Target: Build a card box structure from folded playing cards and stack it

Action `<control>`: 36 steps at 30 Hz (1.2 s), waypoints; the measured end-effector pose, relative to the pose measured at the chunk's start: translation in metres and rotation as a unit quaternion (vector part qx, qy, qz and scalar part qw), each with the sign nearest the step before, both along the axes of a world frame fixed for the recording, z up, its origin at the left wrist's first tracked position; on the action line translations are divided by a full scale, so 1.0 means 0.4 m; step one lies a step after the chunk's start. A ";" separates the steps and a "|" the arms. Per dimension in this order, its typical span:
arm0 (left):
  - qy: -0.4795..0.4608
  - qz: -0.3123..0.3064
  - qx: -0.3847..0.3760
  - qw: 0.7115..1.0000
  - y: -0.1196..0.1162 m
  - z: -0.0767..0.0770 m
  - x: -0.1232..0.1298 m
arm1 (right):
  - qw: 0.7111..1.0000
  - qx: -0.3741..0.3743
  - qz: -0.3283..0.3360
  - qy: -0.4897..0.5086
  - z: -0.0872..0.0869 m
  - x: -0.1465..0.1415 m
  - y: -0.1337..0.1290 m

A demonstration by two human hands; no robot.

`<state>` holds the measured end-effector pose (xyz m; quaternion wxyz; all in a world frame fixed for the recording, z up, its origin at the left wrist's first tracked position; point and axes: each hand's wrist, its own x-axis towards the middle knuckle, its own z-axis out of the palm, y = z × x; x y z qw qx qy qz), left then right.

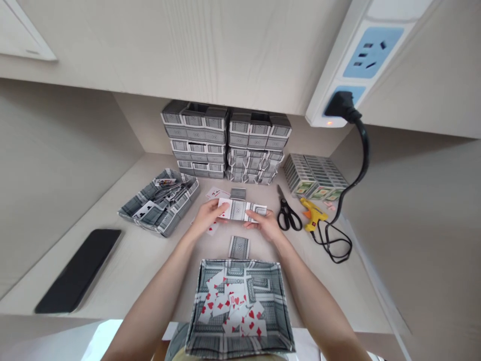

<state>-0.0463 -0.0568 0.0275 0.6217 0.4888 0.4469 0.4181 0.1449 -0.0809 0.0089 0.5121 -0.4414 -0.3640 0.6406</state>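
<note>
Both my hands are closed on a strip of playing cards [238, 210], grey patterned backs up in the middle, held level above the table. My left hand [207, 216] pinches its left end, where a white face with red pips shows. At the right end, my right hand [266, 224] grips it between thumb and fingers. A grey card piece [238, 193] lies just behind the strip, and another card piece [239, 247] lies in front. Face-up cards [217, 193] lie partly hidden by my left hand. Nearest me stands a card-covered box [270, 301] holding loose red cards [236, 306].
Stacked card-built boxes [203, 133] line the back. A card tray [165, 220] stands left, a black phone [78, 271] at front left. Scissors [287, 215], a yellow glue gun [313, 213] with its cord, and packed card decks [315, 175] are right. A power strip [370, 60] hangs above.
</note>
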 end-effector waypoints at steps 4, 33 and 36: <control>0.005 0.045 -0.019 0.999 -0.008 0.000 0.015 | 1.000 0.011 0.001 -0.003 -0.002 -0.003 0.000; -0.206 -0.146 -0.105 0.962 -0.041 0.032 0.004 | 1.000 0.014 -0.005 -0.024 0.004 0.002 0.004; -0.152 -0.111 -0.080 0.979 -0.041 0.014 0.024 | 0.998 0.038 -0.015 -0.055 0.005 -0.005 0.002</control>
